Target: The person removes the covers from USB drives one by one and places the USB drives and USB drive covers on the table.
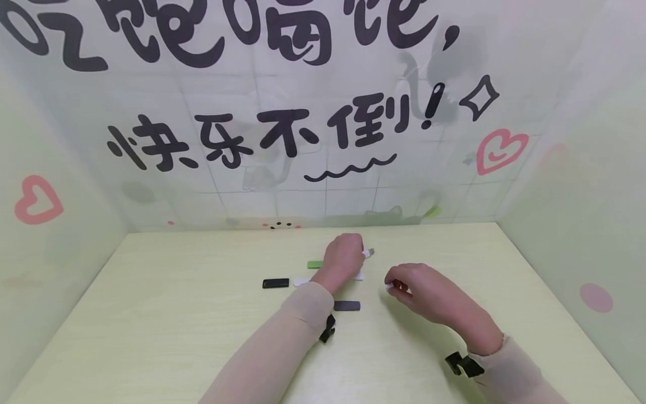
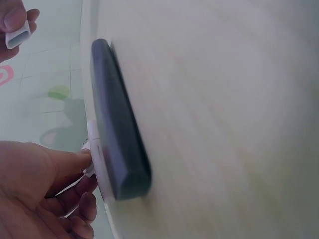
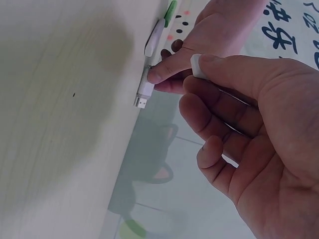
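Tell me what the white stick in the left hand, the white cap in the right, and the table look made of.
White stick: body probably plastic, smooth and opaque; its plug is silvery, apparently metal. White cap: likely plastic too, smooth, hollow in the left wrist view. Table: pale, streaked like wood grain; real wood or laminate, I can't tell.

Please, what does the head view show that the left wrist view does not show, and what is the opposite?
Only the head view shows the black stick, the green stick and the metal plug of the white drive.

Only the left wrist view shows the hollow end of the white cap and the palm side of the left hand.

Both show the left hand at the white drive, the right hand holding the white cap, the dark grey stick and part of the flat white stick.
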Motion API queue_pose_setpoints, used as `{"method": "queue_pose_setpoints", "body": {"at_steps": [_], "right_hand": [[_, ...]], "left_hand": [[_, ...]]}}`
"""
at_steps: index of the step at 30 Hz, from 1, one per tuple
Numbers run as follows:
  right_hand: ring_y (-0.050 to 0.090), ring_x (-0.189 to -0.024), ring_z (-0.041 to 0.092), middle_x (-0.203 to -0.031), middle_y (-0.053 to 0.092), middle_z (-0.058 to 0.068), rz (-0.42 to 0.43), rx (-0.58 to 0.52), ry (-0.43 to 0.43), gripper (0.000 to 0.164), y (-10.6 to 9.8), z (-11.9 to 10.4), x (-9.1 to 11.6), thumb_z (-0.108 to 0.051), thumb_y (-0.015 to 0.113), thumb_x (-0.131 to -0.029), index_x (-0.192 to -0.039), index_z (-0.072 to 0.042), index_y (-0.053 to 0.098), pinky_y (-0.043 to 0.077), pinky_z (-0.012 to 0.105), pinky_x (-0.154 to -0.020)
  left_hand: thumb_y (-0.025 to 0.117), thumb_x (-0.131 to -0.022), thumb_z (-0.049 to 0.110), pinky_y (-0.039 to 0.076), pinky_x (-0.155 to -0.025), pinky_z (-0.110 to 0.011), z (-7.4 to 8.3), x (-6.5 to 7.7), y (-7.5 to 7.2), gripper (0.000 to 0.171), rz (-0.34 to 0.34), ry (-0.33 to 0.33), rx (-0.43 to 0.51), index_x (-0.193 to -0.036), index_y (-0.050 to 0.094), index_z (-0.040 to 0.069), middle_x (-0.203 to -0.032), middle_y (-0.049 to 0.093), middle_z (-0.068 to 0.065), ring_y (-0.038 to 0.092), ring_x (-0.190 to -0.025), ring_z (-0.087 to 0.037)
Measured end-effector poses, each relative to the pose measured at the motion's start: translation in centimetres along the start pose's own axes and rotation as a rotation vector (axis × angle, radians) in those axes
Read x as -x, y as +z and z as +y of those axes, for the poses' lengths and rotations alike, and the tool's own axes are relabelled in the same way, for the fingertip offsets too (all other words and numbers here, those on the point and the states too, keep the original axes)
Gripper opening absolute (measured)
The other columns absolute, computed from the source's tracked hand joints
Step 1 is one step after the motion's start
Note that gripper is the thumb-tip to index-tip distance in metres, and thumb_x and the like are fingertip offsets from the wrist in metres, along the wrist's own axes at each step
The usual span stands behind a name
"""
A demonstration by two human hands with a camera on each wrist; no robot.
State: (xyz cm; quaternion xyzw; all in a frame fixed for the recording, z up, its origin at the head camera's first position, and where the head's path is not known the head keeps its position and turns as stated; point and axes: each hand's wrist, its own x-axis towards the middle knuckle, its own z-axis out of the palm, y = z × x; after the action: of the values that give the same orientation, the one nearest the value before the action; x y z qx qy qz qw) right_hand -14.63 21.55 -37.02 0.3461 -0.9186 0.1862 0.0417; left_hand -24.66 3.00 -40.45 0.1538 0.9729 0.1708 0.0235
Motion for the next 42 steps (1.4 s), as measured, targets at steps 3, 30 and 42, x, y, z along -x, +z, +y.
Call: {"method": "queue_pose_setpoints", "body": {"at_steps": [3, 30, 42], "right_hand": [[0.056, -0.075, 0.004, -0.084, 0.061, -0.011, -0.003, -0.011, 0.003, 0.008, 0.0, 0.0, -0.1, -0.006, 0.070, -0.090, -0.094, -0.013, 0.068, 0.051, 0.024, -0.069], [0.058, -0.077, 0.007, -0.088, 0.065, -0.008, 0.013, -0.020, 0.069, 0.009, 0.6, 1.9, -1.8, -0.007, 0.070, -0.089, -0.098, -0.010, 0.072, 0.052, 0.026, -0.071], [0.058, -0.076, 0.009, -0.087, 0.065, -0.007, -0.016, -0.023, 0.120, 0.012, 0.9, 3.3, -3.8, -0.008, 0.071, -0.089, -0.101, -0.008, 0.072, 0.052, 0.027, -0.071]], "left_hand": [[0.066, -0.094, 0.018, 0.045, -0.055, -0.027, -0.1, 0.0, 0.0, 0.014, 0.000, -0.006, -0.013, -0.081, 0.065, 0.014, -0.074, 0.059, 0.002, 0.055, -0.066, -0.014], [0.061, -0.099, 0.029, 0.053, -0.079, -0.033, -1.5, 1.7, -1.7, 0.027, 0.062, 0.009, -0.022, -0.118, 0.071, 0.012, -0.109, 0.067, -0.003, 0.063, -0.098, -0.020], [0.063, -0.098, 0.032, 0.051, -0.082, -0.035, -1.6, 4.7, -4.0, 0.029, 0.148, 0.066, -0.077, -0.119, 0.071, 0.014, -0.113, 0.066, -0.002, 0.062, -0.102, -0.023]]}}
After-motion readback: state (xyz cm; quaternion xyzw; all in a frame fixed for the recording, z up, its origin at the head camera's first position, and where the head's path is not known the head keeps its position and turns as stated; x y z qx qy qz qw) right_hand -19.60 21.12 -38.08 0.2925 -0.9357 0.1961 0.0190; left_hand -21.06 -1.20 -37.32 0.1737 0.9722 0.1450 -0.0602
